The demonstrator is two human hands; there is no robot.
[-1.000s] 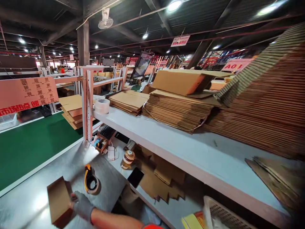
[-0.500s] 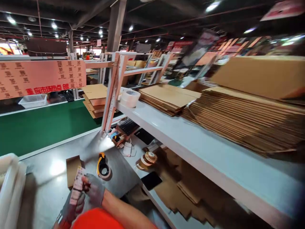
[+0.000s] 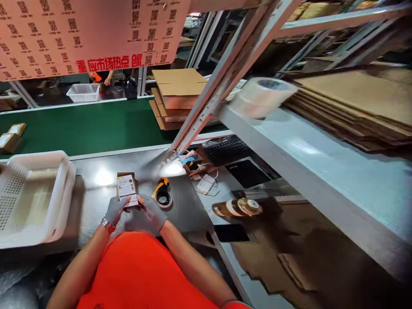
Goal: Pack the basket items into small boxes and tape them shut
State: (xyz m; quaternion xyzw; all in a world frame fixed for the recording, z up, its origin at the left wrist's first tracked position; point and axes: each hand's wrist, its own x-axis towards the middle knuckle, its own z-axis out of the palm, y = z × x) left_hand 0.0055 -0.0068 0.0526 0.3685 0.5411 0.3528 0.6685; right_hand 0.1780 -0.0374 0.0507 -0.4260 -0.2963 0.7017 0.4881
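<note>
Both gloved hands meet over the small box [image 3: 126, 183] on the desk [image 3: 96, 171]: my left hand [image 3: 115, 210] pinches the printed label [image 3: 126, 189], my right hand [image 3: 146, 213] closes on its lower edge. Labelling step, I'd say; next comes pressing it flat and square.

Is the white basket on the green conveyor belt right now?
No, the white basket sits on the grey steel table, left of the left hand, with the green conveyor belt behind it.
</note>
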